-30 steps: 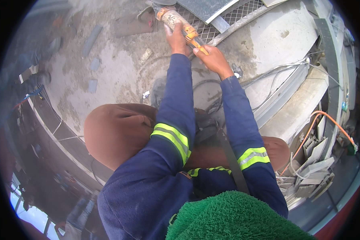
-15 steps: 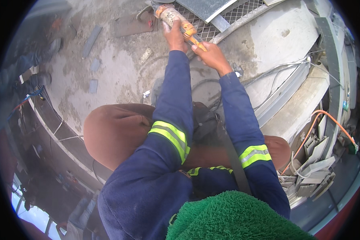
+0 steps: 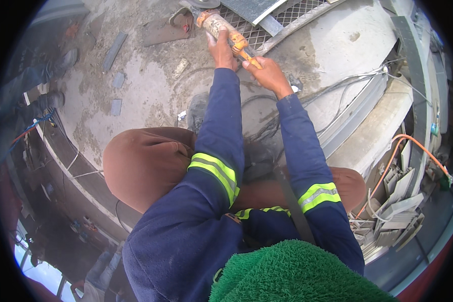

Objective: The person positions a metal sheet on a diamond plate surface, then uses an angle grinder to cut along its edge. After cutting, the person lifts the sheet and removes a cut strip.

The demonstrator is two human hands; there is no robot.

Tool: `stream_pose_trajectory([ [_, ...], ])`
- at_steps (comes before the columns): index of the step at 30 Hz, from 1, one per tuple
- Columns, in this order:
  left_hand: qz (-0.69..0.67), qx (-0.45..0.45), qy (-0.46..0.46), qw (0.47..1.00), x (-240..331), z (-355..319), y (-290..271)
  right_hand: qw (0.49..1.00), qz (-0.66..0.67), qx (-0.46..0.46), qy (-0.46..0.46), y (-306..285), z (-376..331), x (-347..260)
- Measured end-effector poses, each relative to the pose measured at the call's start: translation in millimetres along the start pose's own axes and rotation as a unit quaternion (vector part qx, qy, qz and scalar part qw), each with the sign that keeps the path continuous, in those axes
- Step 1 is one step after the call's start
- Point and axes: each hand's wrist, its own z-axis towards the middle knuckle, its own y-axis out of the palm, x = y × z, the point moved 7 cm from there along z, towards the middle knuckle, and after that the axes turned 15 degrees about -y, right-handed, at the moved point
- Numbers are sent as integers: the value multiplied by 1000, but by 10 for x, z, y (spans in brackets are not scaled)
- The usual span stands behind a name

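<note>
Angle grinder (image 3: 225, 29), head up-left, diagonal

Grinder disc (image 3: 205, 4) (cut by top edge)

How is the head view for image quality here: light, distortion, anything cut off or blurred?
Head view: even daylight, no harsh glare; strong fisheye bending with a black rim; the grinder in the left hand and right hand sits at the top edge, its disc partly cut off; a green fuzzy cloth blocks the bottom.

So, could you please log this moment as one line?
left hand: grips orange angle grinder body | right hand: on its rear | over metal mesh grating
</note>
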Motion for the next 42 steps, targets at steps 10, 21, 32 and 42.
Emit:
stream_pose_trajectory([
  [10,0,15,-23,1000,-42,-99,-6,1000,-24,6,0,-9,-70,28],
  [21,-3,23,-8,1000,59,144,-18,1000,-18,2,1,22,135,-86],
  [32,28,8,-30,999,187,454,-23,1000,-16,-15,9,63,416,-182],
  [42,10,13,-33,999,8,-65,-71,998,-15,20,-56,54,-25,-64],
])
